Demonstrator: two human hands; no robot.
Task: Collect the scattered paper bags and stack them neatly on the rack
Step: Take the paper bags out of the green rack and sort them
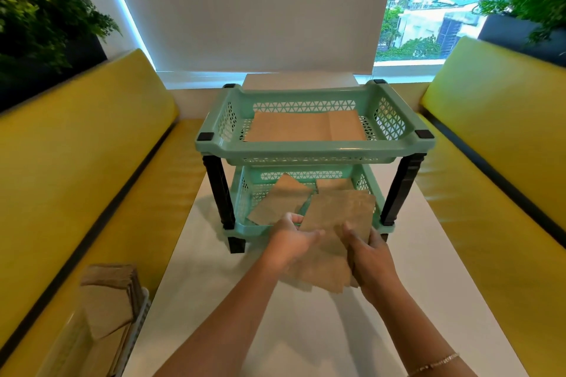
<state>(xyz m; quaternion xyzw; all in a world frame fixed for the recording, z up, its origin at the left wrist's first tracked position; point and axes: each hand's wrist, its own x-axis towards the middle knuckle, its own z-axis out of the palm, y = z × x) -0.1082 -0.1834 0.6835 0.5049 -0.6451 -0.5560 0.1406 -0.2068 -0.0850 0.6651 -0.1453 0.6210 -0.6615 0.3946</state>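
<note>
Both hands, left hand & right hand, pinching paper bags at rack lower tier mouth; loose bag inside askew. Next: slide in, square up w/ it

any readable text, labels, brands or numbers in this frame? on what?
None readable.
Paper bags held in both hands: plain brown, no print showing.
Bags on the rack's top tray: plain.
Green rack: no label visible.
Bags at the lower left: blurred, nothing legible.
</note>
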